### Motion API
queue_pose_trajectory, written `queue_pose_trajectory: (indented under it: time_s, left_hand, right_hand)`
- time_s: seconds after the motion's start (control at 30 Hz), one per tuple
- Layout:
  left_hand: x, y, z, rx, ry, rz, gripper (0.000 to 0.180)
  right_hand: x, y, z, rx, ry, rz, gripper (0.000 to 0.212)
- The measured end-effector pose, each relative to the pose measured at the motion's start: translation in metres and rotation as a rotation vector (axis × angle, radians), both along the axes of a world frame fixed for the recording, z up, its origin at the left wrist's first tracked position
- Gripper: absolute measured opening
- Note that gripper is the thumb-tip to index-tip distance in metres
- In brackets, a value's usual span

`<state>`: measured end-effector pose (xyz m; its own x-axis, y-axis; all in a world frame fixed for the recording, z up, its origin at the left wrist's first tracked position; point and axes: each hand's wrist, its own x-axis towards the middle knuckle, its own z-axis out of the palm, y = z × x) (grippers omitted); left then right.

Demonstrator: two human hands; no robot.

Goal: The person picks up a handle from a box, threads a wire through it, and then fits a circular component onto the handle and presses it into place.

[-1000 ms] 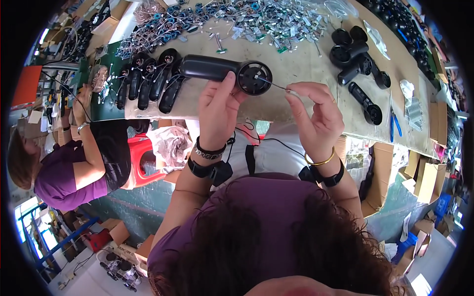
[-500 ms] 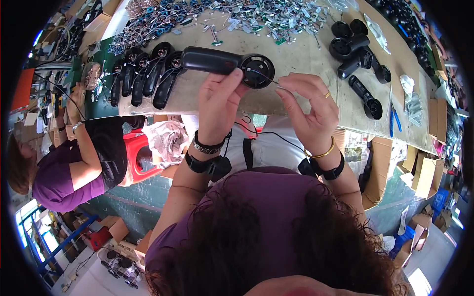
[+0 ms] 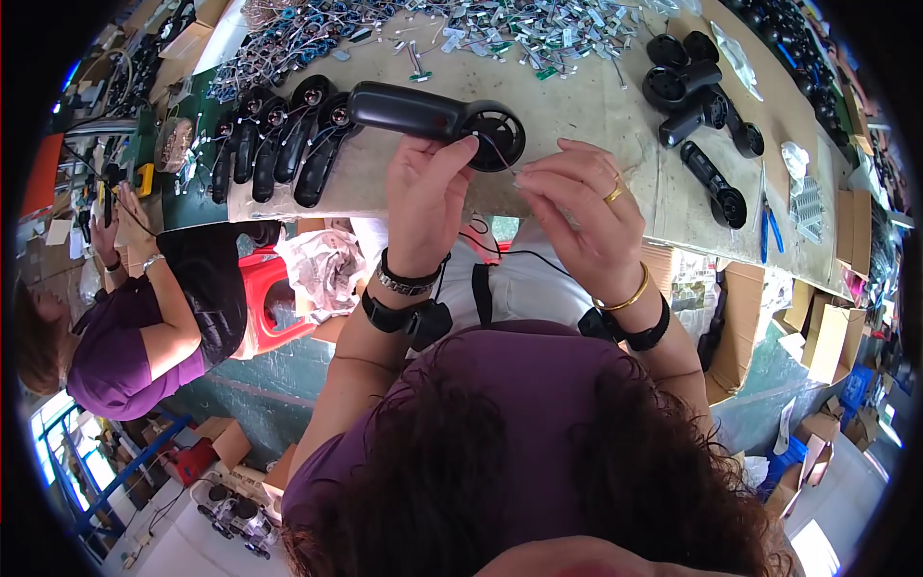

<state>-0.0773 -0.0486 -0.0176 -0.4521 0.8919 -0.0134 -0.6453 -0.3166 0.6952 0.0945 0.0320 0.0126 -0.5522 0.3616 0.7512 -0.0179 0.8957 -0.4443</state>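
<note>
My left hand (image 3: 425, 197) is closed on a black handheld fan housing (image 3: 409, 108), its thumb at the edge of the round, spoked head. The handle points left above the workbench. A thin wire (image 3: 499, 154) runs out of the head to my right hand (image 3: 588, 213), whose thumb and forefinger pinch its end. Left of the housing, several similar black housings (image 3: 317, 163) lie side by side with small round metallic parts in their heads. More black housings (image 3: 713, 185) lie at the right of the workbench.
A heap of small circuit boards with wires (image 3: 538, 37) covers the back of the workbench (image 3: 567, 106). Blue-handled pliers (image 3: 771, 234) lie at the right. A co-worker (image 3: 135, 337) sits at the left near a red stool (image 3: 271, 317). Cardboard boxes (image 3: 735, 332) stand below the right edge.
My right hand has moved left, closer to the fan head, with the wire's end. The housing has shifted slightly left. The co-worker's hands have moved.
</note>
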Motion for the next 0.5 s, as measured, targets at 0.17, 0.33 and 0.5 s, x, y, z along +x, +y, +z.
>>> queue_pose_trajectory:
  time_s: [0.17,0.33,0.5]
  left_hand:
    - [0.0021,0.0016,-0.0016,-0.035,-0.021,0.05,0.022]
    - [0.0035,0.0023,-0.0037,-0.064,-0.027,0.061,0.023]
    - [0.0042,0.0028,-0.0079,-0.071,-0.013,0.068,0.025]
  right_hand:
    - [-0.0003,-0.0037,-0.0022,-0.013,-0.054,0.015,0.025]
    - [-0.0014,-0.0061,-0.0027,-0.023,-0.072,0.047,0.024]
    - [-0.0037,-0.0086,-0.001,-0.022,-0.071,0.051,0.024]
